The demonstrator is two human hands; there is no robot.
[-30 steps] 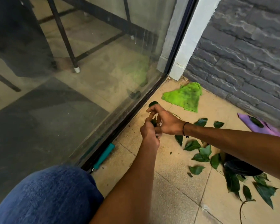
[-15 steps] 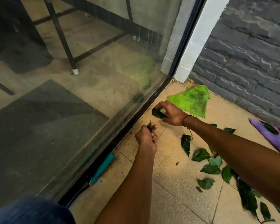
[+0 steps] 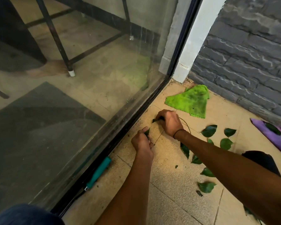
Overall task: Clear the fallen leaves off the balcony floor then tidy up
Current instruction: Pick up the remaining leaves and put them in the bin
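Pinching: my left hand (image 3: 142, 141) is closed on a leaf (image 3: 147, 132); my right hand (image 3: 169, 121) is clamped on another leaf (image 3: 155, 120).
Leaves: loose leaves (image 3: 209, 130) lie right, on the balcony floor (image 3: 172, 189).
Risk: my full fists could drop these.

A green cloth (image 3: 191, 101) lies far in the corner, where the grey brick wall (image 3: 253, 51) meets the glass door (image 3: 88, 78). A purple cloth (image 3: 276, 137) lies right. A teal-handled tool (image 3: 98, 172) lies along the door track.
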